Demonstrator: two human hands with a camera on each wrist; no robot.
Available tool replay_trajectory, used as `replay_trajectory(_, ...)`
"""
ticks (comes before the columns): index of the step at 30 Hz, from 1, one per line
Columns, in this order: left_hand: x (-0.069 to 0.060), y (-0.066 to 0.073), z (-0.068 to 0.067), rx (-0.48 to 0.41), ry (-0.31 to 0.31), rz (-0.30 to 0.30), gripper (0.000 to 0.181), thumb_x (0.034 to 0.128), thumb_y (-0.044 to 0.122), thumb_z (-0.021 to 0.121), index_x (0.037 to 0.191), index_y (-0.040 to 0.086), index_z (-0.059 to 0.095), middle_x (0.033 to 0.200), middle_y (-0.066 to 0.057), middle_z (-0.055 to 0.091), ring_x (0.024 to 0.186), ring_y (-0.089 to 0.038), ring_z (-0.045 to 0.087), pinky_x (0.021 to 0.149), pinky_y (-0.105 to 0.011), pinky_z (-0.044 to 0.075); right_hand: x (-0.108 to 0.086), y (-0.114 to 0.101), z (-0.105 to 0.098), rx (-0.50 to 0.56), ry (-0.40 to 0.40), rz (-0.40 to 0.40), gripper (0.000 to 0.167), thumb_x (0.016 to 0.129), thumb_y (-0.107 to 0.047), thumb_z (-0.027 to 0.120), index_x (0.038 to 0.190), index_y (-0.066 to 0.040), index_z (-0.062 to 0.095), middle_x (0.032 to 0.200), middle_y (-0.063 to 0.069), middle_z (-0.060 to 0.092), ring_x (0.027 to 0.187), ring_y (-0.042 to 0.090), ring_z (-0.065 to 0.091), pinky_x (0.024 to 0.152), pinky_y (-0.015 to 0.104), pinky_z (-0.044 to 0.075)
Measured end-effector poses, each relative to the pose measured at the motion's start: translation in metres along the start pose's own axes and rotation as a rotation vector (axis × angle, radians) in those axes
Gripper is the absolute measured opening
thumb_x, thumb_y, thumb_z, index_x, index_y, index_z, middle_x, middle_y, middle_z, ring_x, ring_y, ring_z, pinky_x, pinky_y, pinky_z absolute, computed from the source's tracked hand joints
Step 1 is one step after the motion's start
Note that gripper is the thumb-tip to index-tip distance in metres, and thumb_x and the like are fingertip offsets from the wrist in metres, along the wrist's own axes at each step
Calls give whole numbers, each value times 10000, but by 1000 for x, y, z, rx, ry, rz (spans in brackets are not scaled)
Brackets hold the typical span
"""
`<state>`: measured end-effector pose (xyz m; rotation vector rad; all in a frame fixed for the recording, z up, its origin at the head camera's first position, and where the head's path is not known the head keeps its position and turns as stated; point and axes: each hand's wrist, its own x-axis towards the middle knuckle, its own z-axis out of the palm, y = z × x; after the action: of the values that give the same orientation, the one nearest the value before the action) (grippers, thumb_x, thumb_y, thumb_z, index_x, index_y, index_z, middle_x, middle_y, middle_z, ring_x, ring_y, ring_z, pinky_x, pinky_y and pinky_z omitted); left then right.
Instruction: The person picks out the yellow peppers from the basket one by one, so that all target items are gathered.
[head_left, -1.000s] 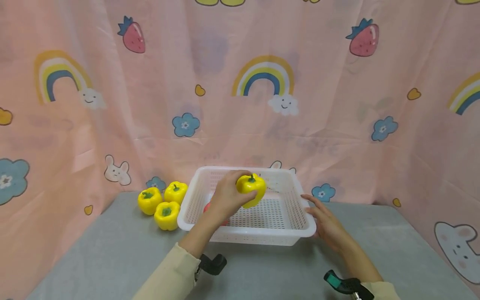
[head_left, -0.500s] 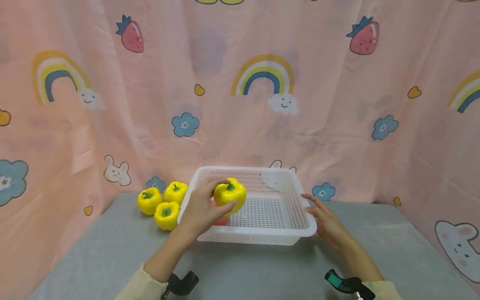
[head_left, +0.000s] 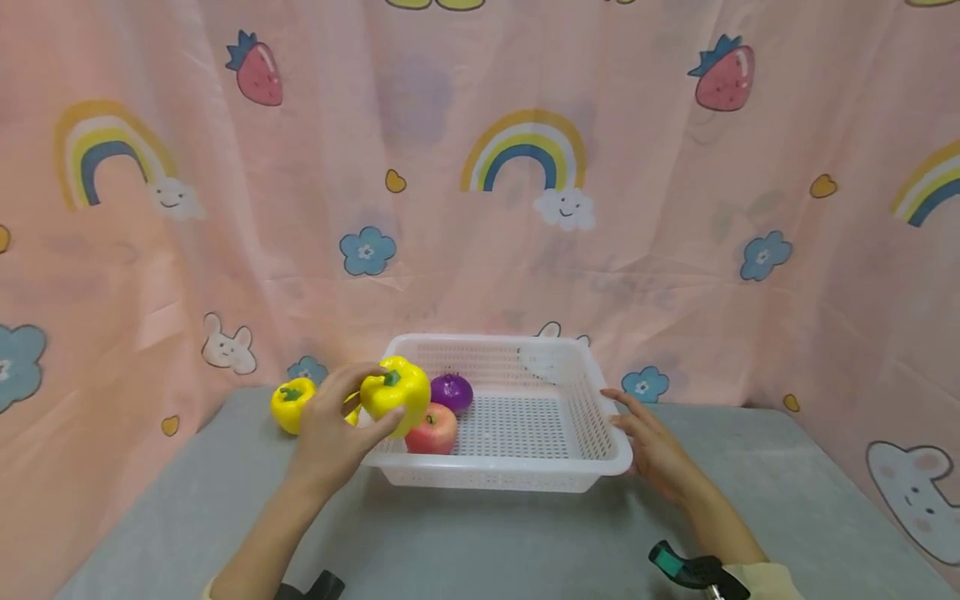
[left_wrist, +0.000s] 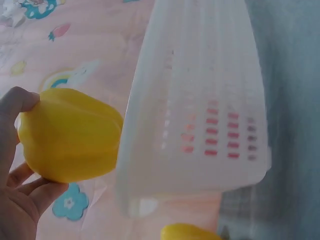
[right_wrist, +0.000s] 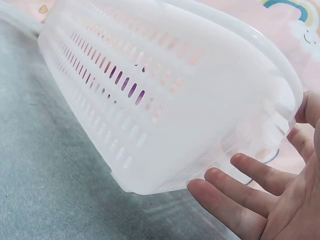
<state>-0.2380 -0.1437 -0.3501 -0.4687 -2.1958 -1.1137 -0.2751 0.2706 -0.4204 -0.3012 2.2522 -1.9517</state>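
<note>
My left hand (head_left: 330,433) grips a yellow bell pepper (head_left: 397,396) between thumb and fingers, above the left end of a white plastic basket (head_left: 495,471). In the left wrist view, this bell pepper (left_wrist: 70,135) is beside the basket wall (left_wrist: 200,165). An apple (head_left: 432,430) and a purple onion-like vegetable (head_left: 452,392) lie in the basket's left part. My right hand (head_left: 660,454) holds the basket's right end, thumb and forefinger at the rim. In the right wrist view, the other fingers (right_wrist: 230,200) extend along the outer wall.
Another yellow bell pepper (head_left: 291,406) stands on the grey-covered table (head_left: 480,542), left of the basket. My left hand mostly hides more yellow there. A pink patterned curtain (head_left: 480,275) hangs behind the table.
My left hand has moved left with the bell pepper, from over the basket's middle to its left end. The apple and purple vegetable have come into fuller view. My right hand stays at the rim.
</note>
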Motion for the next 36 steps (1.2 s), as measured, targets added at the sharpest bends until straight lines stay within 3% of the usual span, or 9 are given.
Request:
replay_trajectory(5,2,-5,-21,33,60,-35,475,774,72,855,1200,38,650,1214,-125,658,1127,-314,672,924,-408,559,0,2,0,1,-3,1,576,1090,-344,397,1589,-190,155,1519,244,345,1041,249,684,822,427,631)
replay_trajectory(12,5,-3,-43,54,105,-77,471,812,89,835,1233,30,632,1266,-155,652,1162,-431,679,898,-113,471,2,2,0,-2,-2,5,575,1083,-354,419,1580,-203,173,1530,240,345,1062,276,674,840,461,627)
replay_trajectory(18,7,-3,-53,95,142,-57,474,812,153,847,1236,63,657,1272,-139,677,1161,-389,687,900,16,397,2,2,-1,2,4,10,557,1086,-347,411,1573,-205,181,1511,244,363,1039,258,686,825,455,631)
replay_trajectory(25,8,-5,-57,131,136,-89,473,813,152,842,1239,64,656,1253,-136,679,1100,-370,696,875,64,364,0,2,-2,-1,1,0,584,1079,-365,431,1582,-212,180,1517,242,370,1059,279,691,841,473,628)
replay_trajectory(27,8,-6,-57,140,128,-92,477,817,156,839,1246,66,651,1259,-132,676,1088,-369,701,902,11,430,0,3,-2,-2,1,-2,578,1081,-362,428,1581,-209,183,1498,231,392,1049,268,696,841,469,629)
replay_trajectory(30,8,-9,-57,157,111,-89,486,831,165,829,1265,61,637,1281,-141,663,1102,-382,693,954,-238,563,-1,4,-1,-1,-1,-3,567,1085,-351,420,1577,-200,183,1469,216,415,1039,254,701,838,469,629)
replay_trajectory(33,8,-12,-60,156,93,-98,494,846,175,817,1281,49,617,1297,-159,642,1128,-417,680,954,-493,538,-1,4,0,-1,-4,-7,570,1086,-346,417,1580,-194,176,1479,220,399,1048,250,697,841,472,628)
replay_trajectory(36,9,-15,-64,159,73,-123,507,861,203,806,1295,42,600,1312,-171,623,1149,-440,668,966,-536,528,-1,3,0,1,-3,-11,574,1085,-349,419,1582,-195,176,1505,232,373,1064,257,692,844,473,628)
